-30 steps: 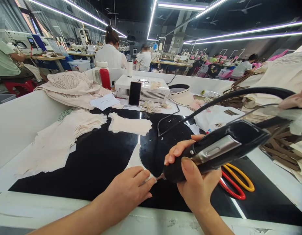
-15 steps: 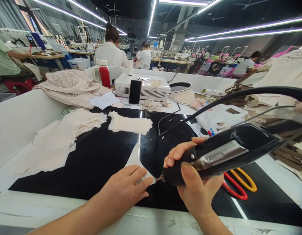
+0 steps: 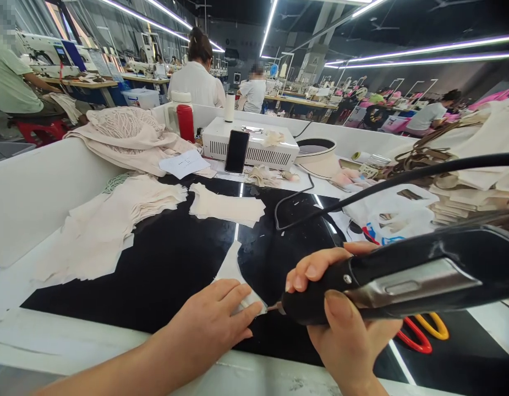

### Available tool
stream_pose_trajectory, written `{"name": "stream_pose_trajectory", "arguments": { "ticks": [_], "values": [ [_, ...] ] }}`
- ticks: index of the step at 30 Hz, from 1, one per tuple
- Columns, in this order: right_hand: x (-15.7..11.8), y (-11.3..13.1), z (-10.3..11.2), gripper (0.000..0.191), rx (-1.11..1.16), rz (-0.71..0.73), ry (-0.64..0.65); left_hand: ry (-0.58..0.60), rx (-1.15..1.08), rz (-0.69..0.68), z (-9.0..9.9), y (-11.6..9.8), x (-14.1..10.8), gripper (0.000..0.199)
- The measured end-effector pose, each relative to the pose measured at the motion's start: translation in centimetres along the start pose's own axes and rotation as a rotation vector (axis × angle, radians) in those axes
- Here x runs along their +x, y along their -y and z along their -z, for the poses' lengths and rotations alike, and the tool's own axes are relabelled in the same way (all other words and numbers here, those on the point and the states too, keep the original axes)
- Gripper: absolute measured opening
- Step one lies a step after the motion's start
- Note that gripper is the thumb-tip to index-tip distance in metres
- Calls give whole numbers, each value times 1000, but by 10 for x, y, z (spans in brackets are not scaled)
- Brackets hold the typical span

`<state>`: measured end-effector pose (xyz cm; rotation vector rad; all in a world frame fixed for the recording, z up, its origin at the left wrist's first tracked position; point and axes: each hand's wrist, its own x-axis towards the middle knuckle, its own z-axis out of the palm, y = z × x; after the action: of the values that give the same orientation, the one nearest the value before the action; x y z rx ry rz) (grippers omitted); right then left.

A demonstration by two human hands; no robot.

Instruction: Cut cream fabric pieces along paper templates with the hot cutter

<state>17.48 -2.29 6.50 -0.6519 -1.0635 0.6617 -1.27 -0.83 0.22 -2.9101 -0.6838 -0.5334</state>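
My left hand (image 3: pixel 213 313) lies flat on a small cream fabric piece (image 3: pixel 229 267), fingers stretched out and pressing it on the black board (image 3: pixel 163 264). The piece has a narrow end pointing away from me, and its near part is partly under my fingers. My right hand (image 3: pixel 340 308) is wrapped round a black corded handheld power tool (image 3: pixel 423 275) with a silver lever. Its thin metal tip (image 3: pixel 275 307) touches or nearly touches the fabric's right corner. Scissors (image 3: pixel 419 335) with red and yellow handles lie partly hidden behind the tool.
A stack of cream pieces (image 3: pixel 97 231) lies left and a smaller stack (image 3: pixel 225 204) ahead. Behind are a phone (image 3: pixel 236 151), a vented white box (image 3: pixel 254 148) and a red bottle (image 3: pixel 185 124). The tool's black cable (image 3: pixel 361 190) arches on the right, near a plastic bag (image 3: pixel 394 212).
The view has shifted slightly, so the background sits further right. The tool's rear has dropped and the tool lies flatter. Both hands keep their hold, with the tip still at the fabric's corner.
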Motion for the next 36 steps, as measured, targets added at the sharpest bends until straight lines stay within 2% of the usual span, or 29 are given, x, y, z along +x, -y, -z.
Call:
{"name": "stream_pose_trajectory", "arguments": {
  "ticks": [8,14,20,31,36],
  "values": [
    [3,-1,-2,37,18,-10,24,-2,-26,39,-7,-3,-4,45],
    [16,-5,-10,37,41,-3,-49,-9,-26,60,-6,-3,-4,45],
    [18,-12,-13,37,25,-3,-29,23,-17,69,-9,-4,-6,44],
    [18,-10,-19,30,9,-62,-32,43,-1,87,-5,-3,-4,47],
    [22,-16,-22,31,31,-38,-36,20,-47,114,-6,-2,-5,46]
  ]
}}
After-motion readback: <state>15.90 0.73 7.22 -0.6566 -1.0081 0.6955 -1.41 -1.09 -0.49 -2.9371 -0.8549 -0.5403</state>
